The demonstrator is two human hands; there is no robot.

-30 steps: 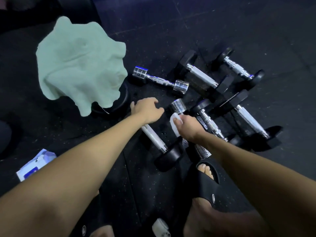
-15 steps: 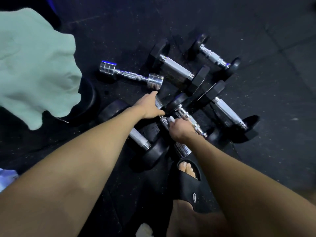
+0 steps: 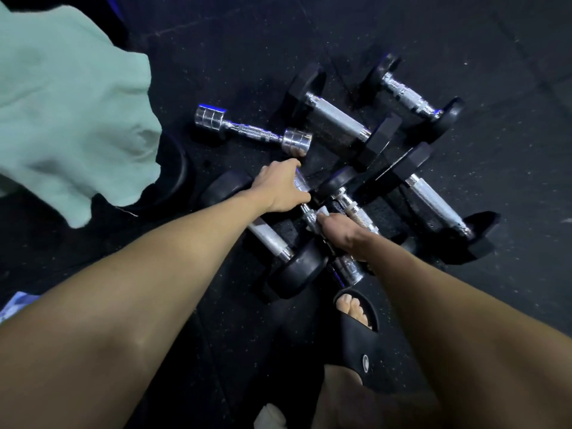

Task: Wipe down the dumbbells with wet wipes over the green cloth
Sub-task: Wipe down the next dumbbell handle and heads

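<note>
Several dumbbells lie in a heap on the black floor. My left hand (image 3: 283, 188) grips the upper chrome end of a small chrome dumbbell (image 3: 348, 269) in the middle of the heap. My right hand (image 3: 343, 235) holds a white wet wipe (image 3: 320, 212) wrapped round that dumbbell's handle. A second chrome dumbbell (image 3: 253, 128) lies just beyond my left hand. Black-headed dumbbells (image 3: 340, 119) with chrome handles lie to the right and behind. The green cloth (image 3: 68, 116) is draped over a dark round thing at the upper left.
My foot in a black slide sandal (image 3: 359, 329) stands just below the heap. A pack with blue print (image 3: 15, 303) shows at the left edge. Something white (image 3: 270, 416) lies at the bottom edge. Black speckled rubber flooring surrounds everything.
The view shifted so the cloth and pack slid left. My left hand moved from the black dumbbell onto the chrome dumbbell's end. My right hand stays on the handle with the wipe.
</note>
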